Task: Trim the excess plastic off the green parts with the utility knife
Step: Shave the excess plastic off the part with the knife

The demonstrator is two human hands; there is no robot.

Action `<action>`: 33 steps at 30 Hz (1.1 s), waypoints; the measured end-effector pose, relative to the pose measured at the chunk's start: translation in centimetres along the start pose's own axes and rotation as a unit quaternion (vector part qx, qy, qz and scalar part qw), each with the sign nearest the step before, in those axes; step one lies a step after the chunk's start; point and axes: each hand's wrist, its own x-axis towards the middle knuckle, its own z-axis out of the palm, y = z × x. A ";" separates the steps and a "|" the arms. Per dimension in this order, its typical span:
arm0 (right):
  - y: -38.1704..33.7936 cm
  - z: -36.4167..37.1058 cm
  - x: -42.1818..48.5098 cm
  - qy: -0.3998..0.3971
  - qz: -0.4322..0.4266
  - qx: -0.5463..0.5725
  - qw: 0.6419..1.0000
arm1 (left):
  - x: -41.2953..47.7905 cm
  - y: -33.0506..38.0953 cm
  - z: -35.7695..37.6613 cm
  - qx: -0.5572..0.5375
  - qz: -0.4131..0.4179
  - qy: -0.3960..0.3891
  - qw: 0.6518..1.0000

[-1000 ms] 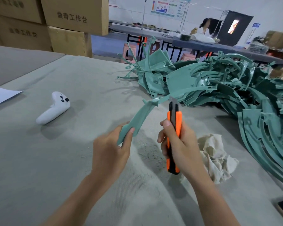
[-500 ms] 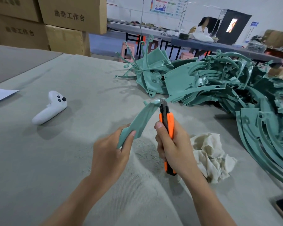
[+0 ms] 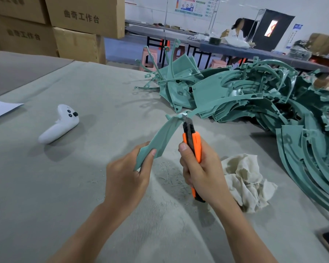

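Green part (image 3: 160, 138), a curved strip, is held up above the table, lower end pinched in the left hand (image 3: 126, 177): thumb on the near face, fingers curled behind. Upper end meets the blade of the utility knife (image 3: 192, 147). Right hand (image 3: 201, 171) wrapped round the orange handle, thumb along its left side, blade pointing up and away. Pale shavings (image 3: 169, 177) lie on the grey felt table (image 3: 46, 186) under the hands. Crumpled cloth (image 3: 249, 183) just right of the knife hand. Heap of green parts (image 3: 264, 103) beyond and to the right. White controller (image 3: 60, 124) well to the left. Cardboard boxes (image 3: 68, 21) stacked at the far left; a seated person (image 3: 235, 33) at a far table.
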 end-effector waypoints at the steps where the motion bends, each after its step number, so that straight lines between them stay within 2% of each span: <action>1: -0.1 -0.1 0.0 0.004 0.000 0.003 1.000 | 0.0 0.1 0.0 0.001 0.002 -0.003 1.000; 6: 0.3 -0.9 0.3 0.047 0.030 0.014 0.998 | -0.2 0.5 0.0 -0.006 0.006 -0.026 1.000; 15: 0.4 -0.5 0.1 0.067 0.008 0.010 0.998 | 0.0 0.8 -0.1 -0.005 0.005 -0.013 1.000; 22: 0.7 -0.1 -0.1 0.046 -0.005 -0.008 0.999 | -0.1 0.8 -0.1 0.001 0.000 0.001 1.000; 33: -0.2 0.0 -0.3 0.066 -0.080 -0.136 0.985 | 0.1 1.0 -0.4 0.025 0.000 -0.005 1.000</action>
